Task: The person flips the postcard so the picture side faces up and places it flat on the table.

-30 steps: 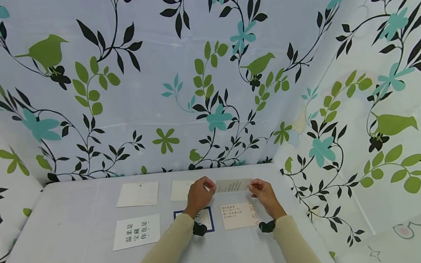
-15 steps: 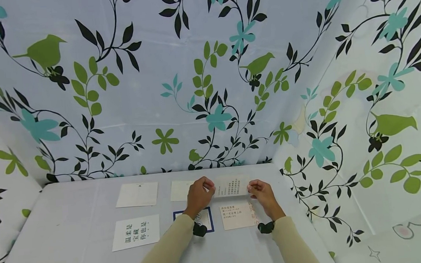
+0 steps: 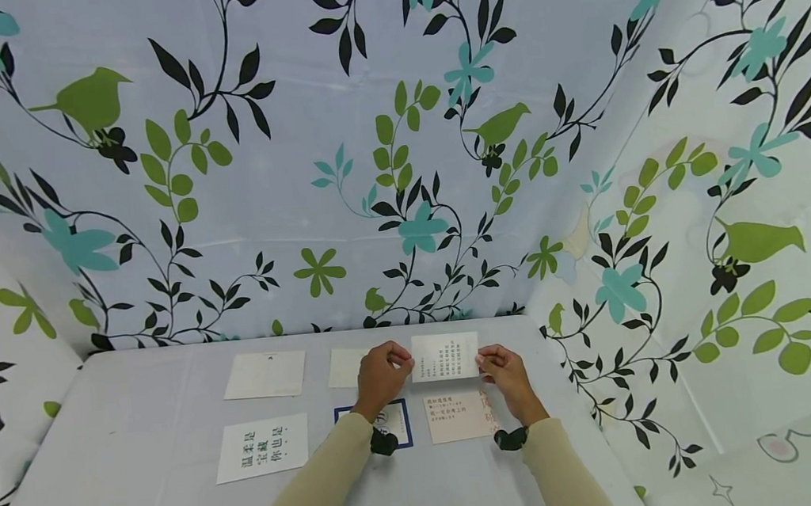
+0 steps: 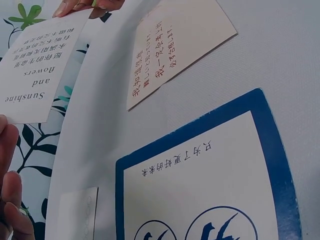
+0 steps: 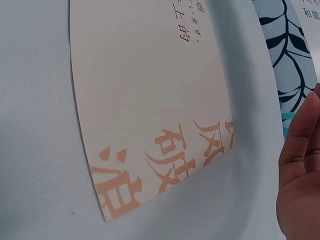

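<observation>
Nearest on the table (image 3: 144, 480), I had three cards lying flat: a white card (image 3: 262, 448) toward the left edge, a blue-bordered card (image 4: 200, 170) partly behind the left sleeve (image 3: 333, 469), a peach card (image 3: 456, 420) toward the right edge. Then up swung the held card (image 3: 445, 357)! A second earlier I saw it foreshortened and grey; now it faced me, pale, its dark lines readable, "Sunshine and flowers" among them. The left hand (image 3: 382, 376) pinched one side, the right hand (image 3: 512, 380) the other, the card between them near the table's far right corner. Along the far edge lay two pale cards (image 3: 265, 375); beyond hung the leafy cloth (image 3: 258, 193).
</observation>
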Demonstrator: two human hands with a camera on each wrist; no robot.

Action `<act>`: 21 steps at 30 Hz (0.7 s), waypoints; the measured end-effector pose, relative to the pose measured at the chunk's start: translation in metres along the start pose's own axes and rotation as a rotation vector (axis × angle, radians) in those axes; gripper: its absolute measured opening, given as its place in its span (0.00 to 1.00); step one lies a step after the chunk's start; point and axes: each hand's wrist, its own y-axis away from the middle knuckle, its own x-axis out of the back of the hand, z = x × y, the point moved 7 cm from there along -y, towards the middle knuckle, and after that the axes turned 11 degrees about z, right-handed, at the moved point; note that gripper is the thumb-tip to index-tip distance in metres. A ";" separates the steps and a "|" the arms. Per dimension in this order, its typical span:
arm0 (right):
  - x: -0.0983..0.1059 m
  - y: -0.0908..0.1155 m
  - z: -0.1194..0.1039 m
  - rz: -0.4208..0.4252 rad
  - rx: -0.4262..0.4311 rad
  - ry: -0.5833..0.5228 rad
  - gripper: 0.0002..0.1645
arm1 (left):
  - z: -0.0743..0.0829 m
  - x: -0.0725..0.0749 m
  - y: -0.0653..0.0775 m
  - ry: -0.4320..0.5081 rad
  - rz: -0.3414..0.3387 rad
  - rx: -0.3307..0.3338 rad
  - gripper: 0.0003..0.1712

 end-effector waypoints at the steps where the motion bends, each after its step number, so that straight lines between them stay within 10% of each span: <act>1: 0.000 0.000 0.000 0.003 -0.001 -0.002 0.13 | -0.001 0.000 0.000 0.001 -0.001 0.005 0.05; 21: 0.012 0.001 0.001 0.048 -0.017 -0.042 0.17 | 0.005 -0.002 0.002 0.021 -0.066 -0.016 0.12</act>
